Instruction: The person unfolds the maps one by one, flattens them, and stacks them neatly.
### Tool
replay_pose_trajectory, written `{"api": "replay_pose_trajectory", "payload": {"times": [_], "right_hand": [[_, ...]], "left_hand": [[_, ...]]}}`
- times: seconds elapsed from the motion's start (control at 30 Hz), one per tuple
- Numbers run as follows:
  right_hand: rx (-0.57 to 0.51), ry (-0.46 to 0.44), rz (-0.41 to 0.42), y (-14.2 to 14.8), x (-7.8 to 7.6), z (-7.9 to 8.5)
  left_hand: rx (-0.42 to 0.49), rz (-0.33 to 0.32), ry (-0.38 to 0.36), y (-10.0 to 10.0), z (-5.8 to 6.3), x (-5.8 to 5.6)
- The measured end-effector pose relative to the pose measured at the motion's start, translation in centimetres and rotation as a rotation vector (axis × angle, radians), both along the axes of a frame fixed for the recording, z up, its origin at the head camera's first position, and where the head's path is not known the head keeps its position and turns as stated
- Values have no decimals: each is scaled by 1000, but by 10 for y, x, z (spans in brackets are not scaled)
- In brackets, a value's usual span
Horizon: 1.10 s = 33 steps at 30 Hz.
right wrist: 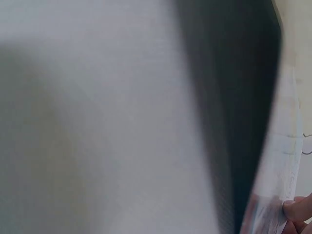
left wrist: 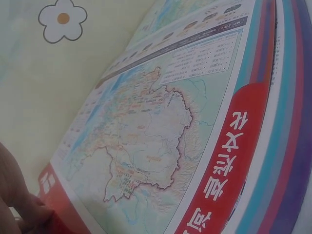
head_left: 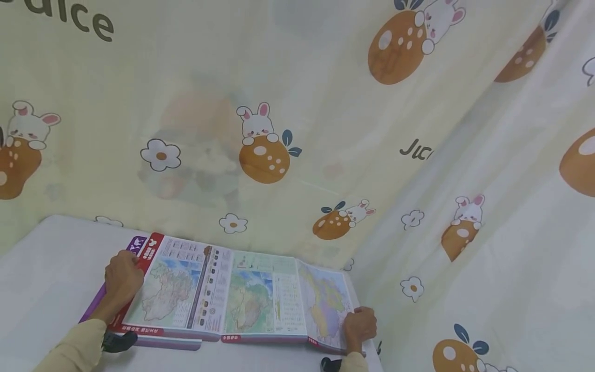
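Note:
A fold-out map book (head_left: 265, 297) lies spread across the white table, with several joined map panels. My left hand (head_left: 123, 276), fingers curled, grips the book's red-bordered left edge; purple layers show beyond it. In the left wrist view, fingers (left wrist: 29, 209) are at the red corner of a map page (left wrist: 151, 126), and coloured page edges fan out at right. At the far right panel, my right hand (head_left: 361, 324) holds the outer edge. In the right wrist view, its fingertips (right wrist: 295, 214) pinch the sheet's margin; a blurred pale surface hides most of that view.
The white table (head_left: 56, 274) extends left of the book. Behind it hangs a pale curtain (head_left: 195, 72) printed with rabbits and flowers; more curtain (head_left: 525, 289) comes down close by the table's right side. Dark wrist straps (head_left: 118, 342) sit below the hands.

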State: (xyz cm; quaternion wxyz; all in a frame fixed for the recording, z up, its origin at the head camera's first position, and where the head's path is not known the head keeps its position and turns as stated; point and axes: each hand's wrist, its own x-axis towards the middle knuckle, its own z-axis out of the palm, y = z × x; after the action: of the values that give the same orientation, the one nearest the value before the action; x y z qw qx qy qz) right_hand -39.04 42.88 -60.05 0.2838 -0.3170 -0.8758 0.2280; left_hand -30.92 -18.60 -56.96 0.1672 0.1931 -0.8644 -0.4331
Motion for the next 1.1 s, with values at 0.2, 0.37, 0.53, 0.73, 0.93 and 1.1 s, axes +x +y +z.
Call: {"api": "replay_pose_trajectory", "payload": {"times": [0.2, 0.37, 0.53, 0.73, 0.93, 1.1], "right_hand": [[-12, 32, 9, 3, -3, -2], [-20, 12, -2, 8, -5, -4], [-50, -8, -25, 12, -5, -5], [-76, -19, -18, 14, -6, -4], [-92, 27, -38, 14, -6, -5], [-101, 11, -45, 9, -4, -5]], "left_hand": [[5, 6, -15, -1, 1, -1], [10, 12, -16, -1, 0, -2], [17, 20, -33, -2, 0, -2], [-8, 21, -38, -5, -2, -3], [-46, 31, -14, -6, -4, -2], [-65, 41, -28, -6, -4, -2]]}}
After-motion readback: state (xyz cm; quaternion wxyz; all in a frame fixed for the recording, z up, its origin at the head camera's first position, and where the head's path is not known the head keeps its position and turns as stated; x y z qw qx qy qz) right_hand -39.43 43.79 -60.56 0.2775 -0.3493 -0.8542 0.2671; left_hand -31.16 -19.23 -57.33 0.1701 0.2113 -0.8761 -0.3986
